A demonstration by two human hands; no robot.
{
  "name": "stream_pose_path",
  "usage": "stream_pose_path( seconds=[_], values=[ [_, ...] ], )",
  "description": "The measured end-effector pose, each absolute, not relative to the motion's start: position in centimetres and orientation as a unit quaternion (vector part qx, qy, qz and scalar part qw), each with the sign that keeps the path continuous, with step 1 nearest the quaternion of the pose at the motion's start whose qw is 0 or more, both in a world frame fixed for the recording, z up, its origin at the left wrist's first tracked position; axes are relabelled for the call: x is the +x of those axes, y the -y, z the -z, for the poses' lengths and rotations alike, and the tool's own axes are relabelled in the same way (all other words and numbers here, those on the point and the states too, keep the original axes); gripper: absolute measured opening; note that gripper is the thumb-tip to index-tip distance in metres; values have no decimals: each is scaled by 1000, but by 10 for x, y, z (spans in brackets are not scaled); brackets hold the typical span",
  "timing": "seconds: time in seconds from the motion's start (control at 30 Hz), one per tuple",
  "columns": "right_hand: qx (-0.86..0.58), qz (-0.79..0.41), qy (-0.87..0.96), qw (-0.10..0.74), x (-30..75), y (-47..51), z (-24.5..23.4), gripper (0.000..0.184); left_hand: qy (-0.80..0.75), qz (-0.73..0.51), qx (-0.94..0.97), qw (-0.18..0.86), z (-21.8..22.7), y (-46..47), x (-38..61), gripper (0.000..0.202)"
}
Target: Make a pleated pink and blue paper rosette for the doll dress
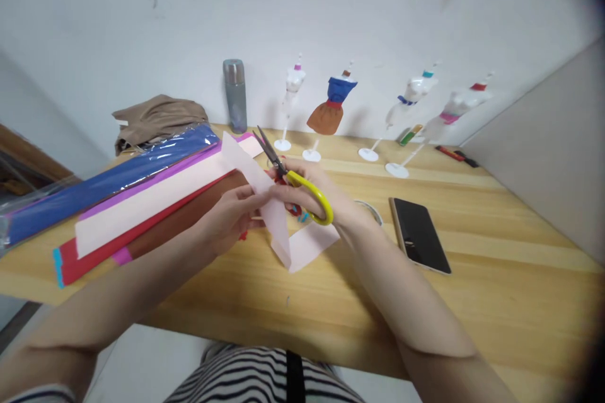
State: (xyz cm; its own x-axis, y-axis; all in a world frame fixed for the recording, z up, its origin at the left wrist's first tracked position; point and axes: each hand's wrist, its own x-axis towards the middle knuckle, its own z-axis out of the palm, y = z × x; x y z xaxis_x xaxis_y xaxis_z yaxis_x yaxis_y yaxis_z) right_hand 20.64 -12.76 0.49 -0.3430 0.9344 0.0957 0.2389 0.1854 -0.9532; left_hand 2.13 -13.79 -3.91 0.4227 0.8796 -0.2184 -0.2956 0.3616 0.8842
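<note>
My right hand (316, 184) is closed round the yellow handles of a pair of scissors (289, 174), whose dark blades point up and left, slightly parted. My left hand (232, 213) pinches a long folded strip of pale pink paper (278, 220) just left of the blades. The strip runs from behind the scissors down to the wooden table (472, 277), where its lower end lies bent. Both hands hover over the table's middle.
A stack of coloured paper sheets (142, 198) lies at the left, a blue pack (108, 182) on top. A black phone (420, 234) rests right of my hands. Several small mannequin stands, one in a blue and brown dress (331, 110), a grey bottle (235, 96) and a brown cloth (158, 116) line the wall.
</note>
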Motion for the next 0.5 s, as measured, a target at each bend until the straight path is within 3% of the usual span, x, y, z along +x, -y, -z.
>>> stream_pose_path(
  seconds=[0.2, 0.27, 0.37, 0.5],
  values=[
    [-479, -442, 652, 388, 238, 109, 4, 37, -373, -426, 366, 739, 35, 124, 37, 13],
    [-569, -356, 662, 334, 260, 95, 12, 33, -372, -445, 385, 718, 28, 116, 36, 10],
    [-703, -150, 674, 169, 298, 76, 31, 19, -370, -492, 379, 691, 11, 105, 38, 12],
    [-734, -133, 657, 112, 338, 73, 55, 24, -316, -556, 338, 690, -23, 98, 46, 26]
  ],
)
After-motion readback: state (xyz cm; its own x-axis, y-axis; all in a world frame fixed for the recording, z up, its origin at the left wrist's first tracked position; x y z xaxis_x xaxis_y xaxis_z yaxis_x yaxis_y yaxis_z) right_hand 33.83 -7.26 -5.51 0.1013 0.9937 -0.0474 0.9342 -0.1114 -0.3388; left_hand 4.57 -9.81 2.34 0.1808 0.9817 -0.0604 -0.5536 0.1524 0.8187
